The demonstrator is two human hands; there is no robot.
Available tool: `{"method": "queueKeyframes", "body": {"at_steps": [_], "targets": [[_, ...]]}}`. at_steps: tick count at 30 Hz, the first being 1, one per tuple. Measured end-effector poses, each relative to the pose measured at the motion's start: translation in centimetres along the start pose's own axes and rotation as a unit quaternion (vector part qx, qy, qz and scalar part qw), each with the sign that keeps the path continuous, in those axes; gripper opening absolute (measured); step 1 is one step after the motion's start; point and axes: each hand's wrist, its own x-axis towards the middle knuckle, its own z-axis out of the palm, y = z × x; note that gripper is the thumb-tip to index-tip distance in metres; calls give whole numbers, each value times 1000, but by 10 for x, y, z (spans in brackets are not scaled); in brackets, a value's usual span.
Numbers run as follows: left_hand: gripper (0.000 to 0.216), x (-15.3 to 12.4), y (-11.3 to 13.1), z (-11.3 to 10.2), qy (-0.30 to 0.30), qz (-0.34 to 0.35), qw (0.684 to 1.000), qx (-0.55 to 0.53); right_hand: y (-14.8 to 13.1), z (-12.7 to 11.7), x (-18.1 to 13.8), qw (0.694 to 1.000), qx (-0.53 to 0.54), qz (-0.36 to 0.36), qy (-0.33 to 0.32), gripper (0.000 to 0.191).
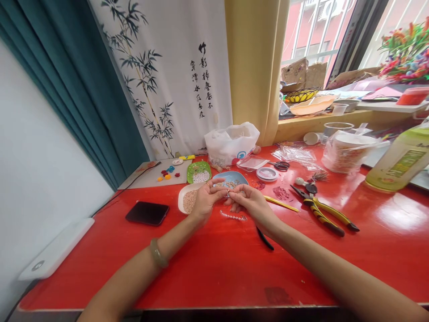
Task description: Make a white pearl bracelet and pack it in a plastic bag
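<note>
Above the red table, my left hand [206, 200] and my right hand [251, 203] meet fingertip to fingertip, each in a pinch. Between them is a tiny pale piece, perhaps a bead, too small to name. Just below the fingers, a short strand of white pearl beads [231, 216] curves over the tabletop; whether it joins the pinched piece I cannot tell. Close to my left hand is a white dish [181, 199] of golden beads. Behind my fingers, a blue dish [241, 175] holds mixed small beads. A black tool handle [264, 239] shows under my right forearm.
Yellow-black pliers [317, 205], a yellow tool [281, 204] and scissors [280, 166] lie right. A green tray [193, 167] of beads and a white bag [231, 143] stand behind. The phone [147, 213] lies left; a large bottle [398, 156] stands far right on the red table [201, 273].
</note>
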Motion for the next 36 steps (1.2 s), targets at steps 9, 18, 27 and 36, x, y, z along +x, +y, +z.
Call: {"method": "queueKeyframes", "body": {"at_steps": [9, 18, 27, 36], "targets": [[49, 0, 4, -3, -46, -62, 997, 3, 5, -13, 7, 983, -172, -58, -35, 23], [41, 4, 6, -10, -77, -162, 983, 33, -2, -19, 13, 975, -197, -87, -53, 16], [13, -1, 16, -8, -108, -180, 967, 141, -10, -16, 8, 972, -206, -103, -39, 21], [8, -3, 19, -4, -128, -193, 967, 109, -11, -9, 2, 991, -113, -49, -60, 24]]}}
